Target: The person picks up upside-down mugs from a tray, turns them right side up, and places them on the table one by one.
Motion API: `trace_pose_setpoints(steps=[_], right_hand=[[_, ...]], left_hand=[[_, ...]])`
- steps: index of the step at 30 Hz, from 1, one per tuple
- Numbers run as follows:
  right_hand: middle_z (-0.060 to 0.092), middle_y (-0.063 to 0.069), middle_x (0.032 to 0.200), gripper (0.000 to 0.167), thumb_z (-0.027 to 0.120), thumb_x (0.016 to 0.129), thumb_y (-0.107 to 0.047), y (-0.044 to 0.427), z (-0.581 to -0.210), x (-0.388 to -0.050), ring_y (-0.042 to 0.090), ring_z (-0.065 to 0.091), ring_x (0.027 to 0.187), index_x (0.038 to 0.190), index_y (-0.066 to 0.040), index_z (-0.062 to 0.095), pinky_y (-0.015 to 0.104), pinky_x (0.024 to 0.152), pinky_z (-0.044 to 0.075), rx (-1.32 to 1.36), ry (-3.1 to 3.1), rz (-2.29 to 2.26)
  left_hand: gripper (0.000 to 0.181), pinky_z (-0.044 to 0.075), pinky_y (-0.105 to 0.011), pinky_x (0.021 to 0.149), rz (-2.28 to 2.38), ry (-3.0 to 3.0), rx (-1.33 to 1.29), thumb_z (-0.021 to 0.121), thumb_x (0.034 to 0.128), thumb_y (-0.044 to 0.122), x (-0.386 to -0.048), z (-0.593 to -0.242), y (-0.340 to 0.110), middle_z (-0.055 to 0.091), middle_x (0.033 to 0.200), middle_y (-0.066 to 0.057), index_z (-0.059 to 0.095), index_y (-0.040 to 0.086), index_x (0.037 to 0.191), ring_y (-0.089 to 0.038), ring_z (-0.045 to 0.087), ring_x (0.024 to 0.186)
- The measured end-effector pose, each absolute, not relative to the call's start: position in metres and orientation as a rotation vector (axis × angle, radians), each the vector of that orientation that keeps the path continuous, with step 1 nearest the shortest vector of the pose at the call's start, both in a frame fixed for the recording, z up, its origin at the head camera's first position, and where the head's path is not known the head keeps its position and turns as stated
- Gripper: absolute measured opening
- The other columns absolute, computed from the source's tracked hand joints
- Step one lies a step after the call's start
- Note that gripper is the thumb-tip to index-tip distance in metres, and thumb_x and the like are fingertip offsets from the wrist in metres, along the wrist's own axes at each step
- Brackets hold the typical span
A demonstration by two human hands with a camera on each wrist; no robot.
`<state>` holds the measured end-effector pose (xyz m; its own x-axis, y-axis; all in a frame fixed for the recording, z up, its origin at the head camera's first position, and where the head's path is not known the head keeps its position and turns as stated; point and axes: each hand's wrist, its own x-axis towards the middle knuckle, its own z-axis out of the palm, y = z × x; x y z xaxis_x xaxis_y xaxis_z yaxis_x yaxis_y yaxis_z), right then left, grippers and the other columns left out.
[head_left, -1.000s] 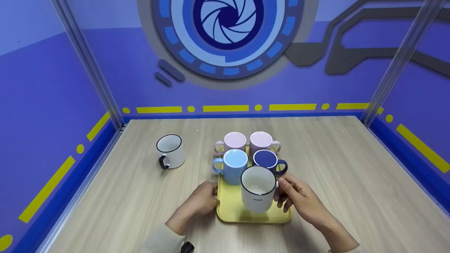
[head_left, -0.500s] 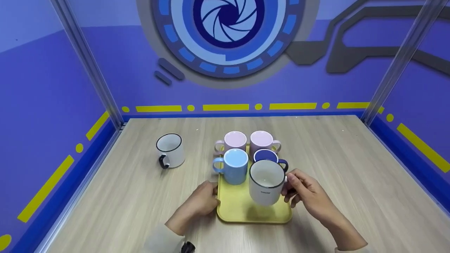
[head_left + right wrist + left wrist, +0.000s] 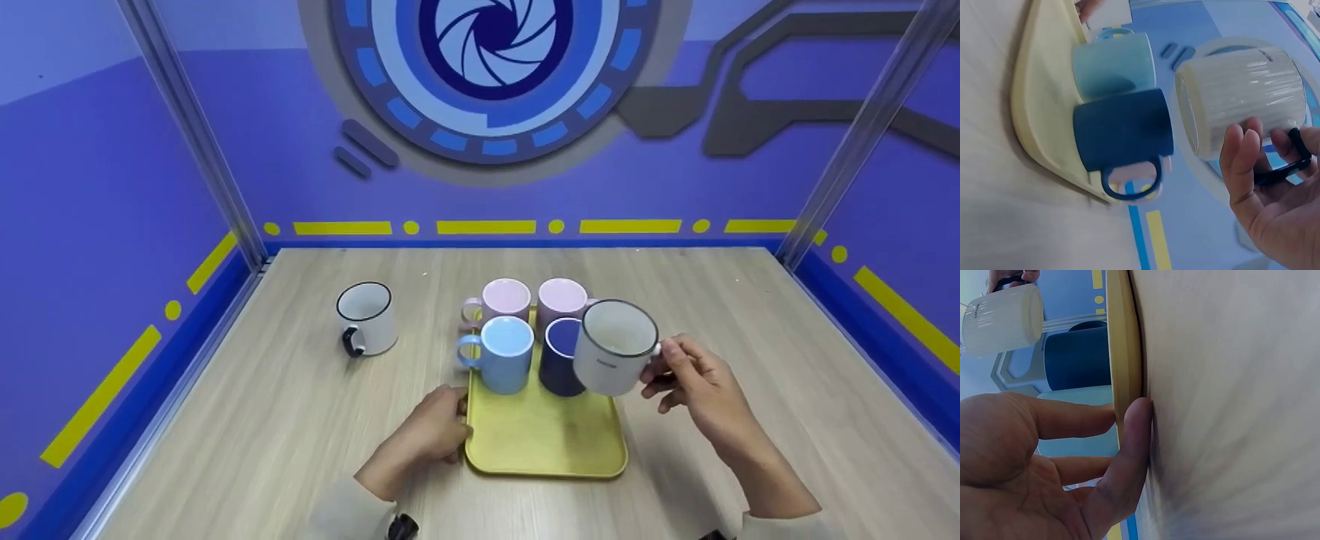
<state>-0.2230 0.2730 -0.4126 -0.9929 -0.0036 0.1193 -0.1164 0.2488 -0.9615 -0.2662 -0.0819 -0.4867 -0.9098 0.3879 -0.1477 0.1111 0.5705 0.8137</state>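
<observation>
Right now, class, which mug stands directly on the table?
The white mug at far left; the right hand holds the other white mug, the tray the coloured mugs.

Held white mug (image 3: pixel 615 356) shifted right, tilted more

held mug (image 3: pixel 1241 95): glossy | navy mug (image 3: pixel 1120 129): matt | tray (image 3: pixel 544 439): smooth, plastic-looking | tabletop (image 3: pixel 225 450): wood-grained

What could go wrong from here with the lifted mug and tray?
The lifted white mug is held by its handle in the right hand, so it might swing or slip. It could knock the nearby dark blue mug. The left hand grips the tray; a tug might jolt the light blue mug on it.
</observation>
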Motion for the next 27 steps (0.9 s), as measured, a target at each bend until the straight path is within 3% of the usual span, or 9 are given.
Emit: trace_pose_setpoints(steps=[6,15,22,27], right_hand=[[0.070,0.001,0.095,0.046,0.041,0.111,-0.042,0.290,-0.405,-0.230,0.016,0.072,0.083,0.117,0.002,0.055,0.028,0.062,0.058,0.042,-2.387,1.817],[0.073,-0.007,0.095,0.042,0.045,0.108,-0.047,0.314,-0.404,-0.244,0.011,0.075,0.086,0.116,-0.007,0.054,0.025,0.066,0.060,-0.059,-2.343,1.851],[0.075,-0.005,0.094,0.034,0.049,0.108,-0.043,0.329,-0.416,-0.254,0.011,0.077,0.086,0.111,-0.009,0.052,0.024,0.071,0.062,-0.197,-2.205,2.083],[0.075,-0.005,0.094,0.031,0.047,0.110,-0.040,0.334,-0.425,-0.262,0.012,0.077,0.088,0.113,-0.009,0.050,0.026,0.075,0.063,-0.302,-2.145,2.183]], left_hand=[[0.041,0.057,-0.034,0.043,1.258,2.478,0.401,0.053,0.0799,-0.015,-0.267,-0.487,-0.081,0.066,0.081,-0.008,0.065,0.001,0.116,-0.014,0.060,0.043],[0.038,0.055,-0.031,0.041,1.240,2.496,0.374,0.055,0.0802,-0.014,-0.266,-0.487,-0.081,0.061,0.080,-0.007,0.064,0.001,0.113,-0.013,0.059,0.044],[0.031,0.054,-0.031,0.040,1.228,2.525,0.381,0.053,0.0777,-0.013,-0.267,-0.486,-0.081,0.058,0.079,-0.006,0.063,0.000,0.104,-0.012,0.057,0.041],[0.035,0.054,-0.031,0.040,1.216,2.535,0.378,0.053,0.0757,-0.013,-0.267,-0.487,-0.081,0.057,0.084,-0.008,0.063,0.000,0.107,-0.013,0.057,0.044]])
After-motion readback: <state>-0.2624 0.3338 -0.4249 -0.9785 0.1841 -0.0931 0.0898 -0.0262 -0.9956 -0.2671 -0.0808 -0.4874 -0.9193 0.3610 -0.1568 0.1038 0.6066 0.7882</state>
